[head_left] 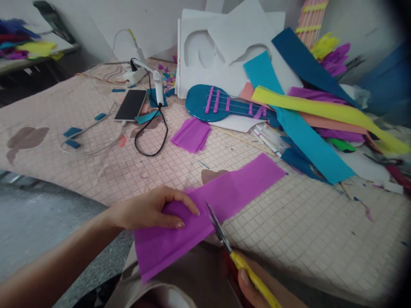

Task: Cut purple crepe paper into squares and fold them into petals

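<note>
A long purple crepe paper strip (247,182) lies across the table's front edge, its near end hanging over the edge. My left hand (154,209) holds the strip near its middle, the thumb and index finger on top and the other fingers hidden. My right hand (253,286) is closed round the yellow handle of a pair of scissors (221,235). The blades are at the strip's near edge, pointing away from me and a little right of my left fingertips. Beyond the strip lies a small stack of purple paper pieces (192,135).
A blue guitar-shaped craft (205,102) leans by white foam sheets (199,47). At right lie turquoise (308,132), yellow (314,105) and dark blue strips (311,64). A phone (131,105) with cables and a white glue gun (159,87) stand at left. Blue scraps (72,131) lie nearby.
</note>
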Available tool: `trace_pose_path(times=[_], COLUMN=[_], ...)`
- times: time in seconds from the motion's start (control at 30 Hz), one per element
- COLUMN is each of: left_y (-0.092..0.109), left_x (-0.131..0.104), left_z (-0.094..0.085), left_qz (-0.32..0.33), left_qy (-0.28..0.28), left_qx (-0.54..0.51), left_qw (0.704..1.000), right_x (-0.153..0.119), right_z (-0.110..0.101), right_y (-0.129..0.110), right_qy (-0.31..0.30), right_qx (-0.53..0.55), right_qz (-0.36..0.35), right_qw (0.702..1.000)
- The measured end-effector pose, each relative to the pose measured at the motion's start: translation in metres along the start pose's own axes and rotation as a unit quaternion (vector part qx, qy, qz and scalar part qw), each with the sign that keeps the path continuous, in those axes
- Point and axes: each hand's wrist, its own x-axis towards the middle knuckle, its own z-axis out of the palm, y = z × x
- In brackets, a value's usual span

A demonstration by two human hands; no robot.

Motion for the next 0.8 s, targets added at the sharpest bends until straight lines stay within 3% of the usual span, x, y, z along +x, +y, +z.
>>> trace_pose_path(times=[0.2,0.57,0.8], left_y=[0.001,0.005,0.005], left_x=[0.000,0.000,0.002], left_z=[0.001,0.000,0.001], left_qz=[0.015,0.027,0.034], left_qy=[0.005,0.009,0.009], left_qx=[0.015,0.026,0.019], left_qw=[1.000,0.999,0.999], right_x=[0.001,0.004,0.005], right_z=[-0.003,-0.008,-0.005], right_y=[-0.007,-0.011,-0.019], right_qy=[0.014,-0.046,-0.007], right_qx=[-0.020,-0.054,-0.033], right_qz=[-0.008,0.012,0.026], right_qw=[1.000,0.997,0.999])
